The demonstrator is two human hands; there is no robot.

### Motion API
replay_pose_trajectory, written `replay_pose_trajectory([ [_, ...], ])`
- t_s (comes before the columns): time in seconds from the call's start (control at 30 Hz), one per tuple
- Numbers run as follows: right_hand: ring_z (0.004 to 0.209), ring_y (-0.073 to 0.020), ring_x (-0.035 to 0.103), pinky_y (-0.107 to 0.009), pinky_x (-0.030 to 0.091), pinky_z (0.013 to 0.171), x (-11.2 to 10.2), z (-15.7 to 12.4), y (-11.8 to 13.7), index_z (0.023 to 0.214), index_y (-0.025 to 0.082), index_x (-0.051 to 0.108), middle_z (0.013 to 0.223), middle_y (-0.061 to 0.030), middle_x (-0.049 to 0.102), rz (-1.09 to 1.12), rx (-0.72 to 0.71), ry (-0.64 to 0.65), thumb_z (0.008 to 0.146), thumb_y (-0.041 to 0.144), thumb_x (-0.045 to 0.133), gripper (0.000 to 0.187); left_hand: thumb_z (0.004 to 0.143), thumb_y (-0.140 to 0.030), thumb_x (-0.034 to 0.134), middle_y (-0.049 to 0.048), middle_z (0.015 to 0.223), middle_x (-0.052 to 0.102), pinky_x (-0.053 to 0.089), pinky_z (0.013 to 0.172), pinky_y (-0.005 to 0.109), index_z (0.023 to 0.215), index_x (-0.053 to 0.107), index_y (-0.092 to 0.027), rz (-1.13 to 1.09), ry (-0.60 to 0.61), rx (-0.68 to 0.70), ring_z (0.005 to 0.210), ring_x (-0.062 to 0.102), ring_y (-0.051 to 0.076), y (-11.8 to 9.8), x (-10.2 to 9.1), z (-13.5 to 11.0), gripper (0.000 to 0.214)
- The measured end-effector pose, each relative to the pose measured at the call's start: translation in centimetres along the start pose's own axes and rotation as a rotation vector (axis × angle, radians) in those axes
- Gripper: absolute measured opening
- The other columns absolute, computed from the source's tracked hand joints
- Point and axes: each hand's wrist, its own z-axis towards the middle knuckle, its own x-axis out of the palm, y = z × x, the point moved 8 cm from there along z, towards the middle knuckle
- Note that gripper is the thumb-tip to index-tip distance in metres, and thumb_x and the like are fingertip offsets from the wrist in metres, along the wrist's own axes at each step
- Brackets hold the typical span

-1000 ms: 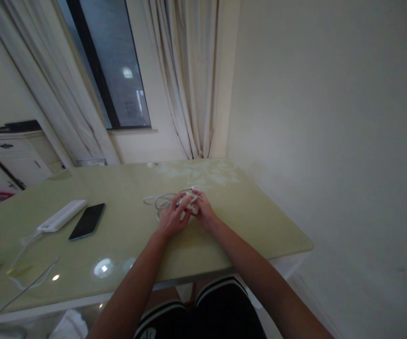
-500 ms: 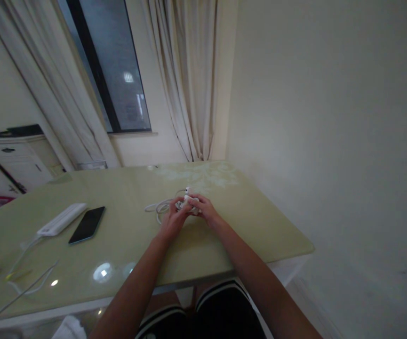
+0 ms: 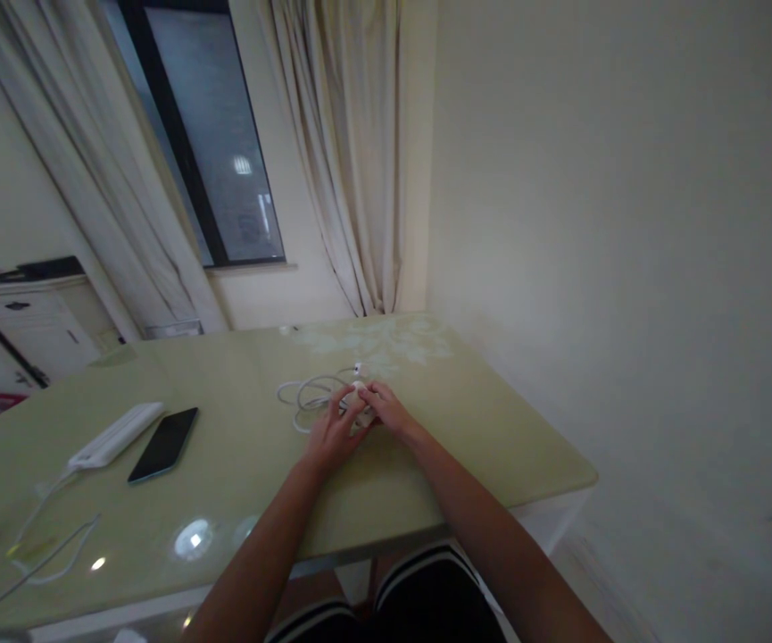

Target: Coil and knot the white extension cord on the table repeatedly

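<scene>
A white cable point(image 3: 311, 405) lies in loose loops on the table, running under and beside my hands. Its small white plug end point(image 3: 360, 367) sticks out just beyond my fingers. My left hand point(image 3: 333, 438) is closed, with thumb and fingers around a small white piece point(image 3: 355, 404) joined to the cable; it looks like a charger block, but my fingers cover much of it. From the other side, my right hand point(image 3: 391, 411) pinches the same piece, its fingertips meeting those of the left.
A black phone point(image 3: 163, 444) lies to the left beside a long white power strip point(image 3: 118, 435) with its cord. Another thin cable point(image 3: 57, 546) curves near the front left edge. The pale green tabletop point(image 3: 506, 429) ends close to the right wall.
Both hands have lowered the white piece and cable slightly towards the tabletop. The cable loops have spread a little, and the view has tilted up slightly.
</scene>
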Motion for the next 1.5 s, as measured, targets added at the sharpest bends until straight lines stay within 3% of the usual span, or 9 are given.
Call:
replay_pose_trajectory([
  [0.13, 0.082, -0.0165, 0.058, -0.025, 0.048, 0.069, -0.8, 0.5, 0.4, 0.08, 0.019, 0.07, 0.085, -0.0005, 0.061, -0.029, -0.085, -0.103, 0.071, 0.066, 0.076, 0.048, 0.096, -0.028, 0.058, 0.0136, 0.147, 0.047, 0.062, 0.078, 0.035, 0.132, 0.066, -0.034, -0.029, 0.012, 0.087, 0.097, 0.07, 0.023, -0.6, 0.1, 0.1, 0.037],
  [0.3, 0.074, -0.0145, 0.053, -0.023, 0.043, 0.065, -1.6, 0.9, 0.8, 0.077, 0.019, 0.068, 0.074, 0.0015, 0.06, -0.026, -0.121, -0.179, 0.071, 0.064, 0.075, 0.045, 0.093, -0.008, 0.049, 0.0083, 0.145, 0.052, 0.061, 0.075, 0.032, 0.129, 0.069, -0.037, -0.04, 0.048, 0.112, 0.089, 0.069, 0.018, -0.3, 0.6, -0.1, 0.05],
  [0.5, 0.067, -0.0121, 0.055, -0.022, 0.043, 0.059, -5.7, 0.7, 1.5, 0.08, 0.019, 0.062, 0.072, 0.0021, 0.062, 0.368, -0.108, -0.434, 0.065, 0.058, 0.078, 0.045, 0.094, -0.005, 0.042, 0.0108, 0.133, 0.063, 0.056, 0.067, 0.026, 0.106, 0.076, -0.026, 0.008, -0.086, 0.102, 0.082, 0.067, 0.015, 0.4, -0.4, 0.0, 0.041],
  [0.6, 0.071, -0.0143, 0.061, -0.023, 0.047, 0.059, -8.4, 0.6, 1.3, 0.085, 0.02, 0.061, 0.078, 0.0005, 0.066, 0.536, -0.082, -0.572, 0.062, 0.053, 0.081, 0.045, 0.093, -0.005, 0.045, 0.0113, 0.127, 0.065, 0.055, 0.08, 0.032, 0.099, 0.075, -0.023, 0.02, -0.139, 0.033, 0.086, 0.067, 0.016, 0.9, -1.2, 0.2, 0.035],
  [0.77, 0.074, -0.0148, 0.067, -0.022, 0.051, 0.058, -11.6, 0.2, 0.3, 0.087, 0.022, 0.057, 0.079, 0.0005, 0.069, 0.677, -0.113, -0.747, 0.067, 0.049, 0.08, 0.041, 0.092, -0.013, 0.055, 0.0136, 0.134, 0.058, 0.044, 0.106, 0.049, 0.117, 0.07, -0.024, 0.018, -0.276, -0.136, 0.114, 0.063, 0.025, 2.2, -2.8, 0.1, 0.031],
  [0.93, 0.072, -0.0152, 0.069, -0.022, 0.053, 0.055, -12.3, 0.1, 0.1, 0.087, 0.023, 0.057, 0.078, 0.0001, 0.071, 0.672, -0.148, -0.728, 0.078, 0.051, 0.076, 0.035, 0.096, -0.037, 0.06, 0.0212, 0.153, 0.036, 0.055, 0.094, 0.044, 0.149, 0.042, -0.023, -0.381, -0.305, -0.347, 0.119, 0.061, 0.026, 4.7, -1.2, -0.3, 0.058],
  [1.03, 0.067, -0.0142, 0.068, -0.022, 0.053, 0.052, -12.0, 0.1, 0.1, 0.089, 0.022, 0.06, 0.08, -0.0005, 0.072, 0.711, -0.139, -0.71, 0.08, 0.05, 0.076, 0.033, 0.099, -0.047, 0.052, 0.0234, 0.15, 0.044, 0.059, 0.085, 0.04, 0.156, 0.028, -0.022, -0.657, -0.168, -0.506, 0.11, 0.067, 0.023, 6.1, 1.4, -0.6, 0.067],
  [1.23, 0.06, -0.0111, 0.063, -0.019, 0.047, 0.046, -11.0, 0.5, -0.2, 0.092, 0.022, 0.061, 0.078, 0.0013, 0.071, 0.64, -0.054, -0.658, 0.079, 0.052, 0.076, 0.036, 0.095, -0.046, 0.059, 0.0176, 0.14, 0.061, 0.046, 0.109, 0.051, 0.151, 0.041, -0.019, -0.638, 0.015, -0.351, 0.129, 0.059, 0.028, 4.4, 2.3, -0.2, 0.064],
  [1.5, 0.052, -0.0105, 0.053, -0.019, 0.035, 0.039, -10.7, 0.1, 0.1, 0.082, 0.02, 0.06, 0.065, 0.0036, 0.059, 0.313, -0.039, -0.699, 0.069, 0.062, 0.077, 0.047, 0.094, -0.04, 0.06, 0.0087, 0.11, 0.072, 0.049, 0.103, 0.046, 0.145, 0.048, -0.02, -0.538, 0.033, -0.299, 0.107, 0.068, 0.023, 3.7, 2.2, 0.0, 0.055],
])
